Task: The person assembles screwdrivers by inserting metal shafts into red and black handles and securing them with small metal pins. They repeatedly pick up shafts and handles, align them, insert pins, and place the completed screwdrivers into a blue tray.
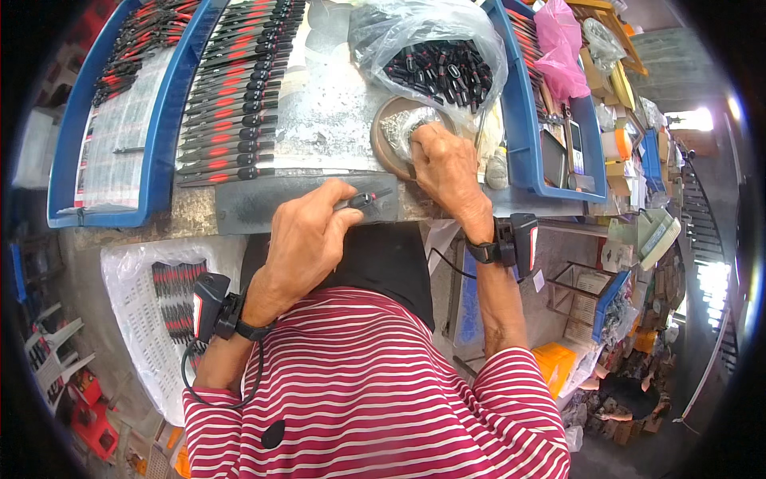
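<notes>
The left hand (307,231) pinches a small black piece (364,199) at the front of the bench (411,209); whether the right hand (447,165), fingertips bunched at a round dish (381,142), grips anything I cannot tell. A loose pinch could drop the piece.

Red-striped white shirt (375,383), black wrist straps (483,253), black cables (184,371)

Held piece (361,199): glossy plastic
Blue bin (163,136): smooth plastic
Clear bag (384,30): glossy, wrinkled plastic
Shirt (359,383): matt cloth
Bench strip (246,203): matt, scuffed
</notes>
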`<state>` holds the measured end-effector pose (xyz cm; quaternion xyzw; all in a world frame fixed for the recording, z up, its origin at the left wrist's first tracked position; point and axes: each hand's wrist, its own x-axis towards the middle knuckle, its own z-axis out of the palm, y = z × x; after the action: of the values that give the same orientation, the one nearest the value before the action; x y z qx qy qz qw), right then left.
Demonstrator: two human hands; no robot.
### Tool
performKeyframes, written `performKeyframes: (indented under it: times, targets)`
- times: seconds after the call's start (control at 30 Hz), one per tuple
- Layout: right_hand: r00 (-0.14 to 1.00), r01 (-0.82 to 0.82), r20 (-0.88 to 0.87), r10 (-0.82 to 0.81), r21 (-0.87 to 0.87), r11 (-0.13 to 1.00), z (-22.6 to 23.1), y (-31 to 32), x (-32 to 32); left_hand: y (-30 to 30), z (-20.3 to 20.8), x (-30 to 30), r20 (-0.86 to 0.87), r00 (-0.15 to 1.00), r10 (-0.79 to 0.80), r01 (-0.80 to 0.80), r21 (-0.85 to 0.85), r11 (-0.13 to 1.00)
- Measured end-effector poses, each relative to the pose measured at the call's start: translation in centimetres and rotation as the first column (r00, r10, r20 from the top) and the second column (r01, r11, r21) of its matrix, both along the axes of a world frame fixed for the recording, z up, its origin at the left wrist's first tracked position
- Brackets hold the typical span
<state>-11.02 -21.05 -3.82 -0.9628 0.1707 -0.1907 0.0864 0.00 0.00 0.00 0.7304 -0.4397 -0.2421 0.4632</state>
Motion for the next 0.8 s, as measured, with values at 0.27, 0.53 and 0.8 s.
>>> performKeyframes:
  times: [0.27, 0.53, 0.8]
  targets:
    - [0.992, 0.050, 0.093, -0.083, 0.310, 0.949, 1.3, 0.5, -0.1, -0.8, -0.5, -0.1, -0.144, 0.989, 0.021, -0.035, -0.094, 0.995]
    - [0.992, 0.067, 0.086, -0.096, 0.299, 0.952, 1.3, 0.6, -0.2, -1.8, 0.2, -0.2, -0.276, 0.961, -0.012, 0.009, -0.013, 1.000]
    - [0.989, 0.070, 0.086, -0.122, 0.456, 0.887, 1.2, 0.4, -0.4, -2.5, -0.4, -0.5, -0.321, 0.947, 0.002, -0.021, -0.056, 0.998]
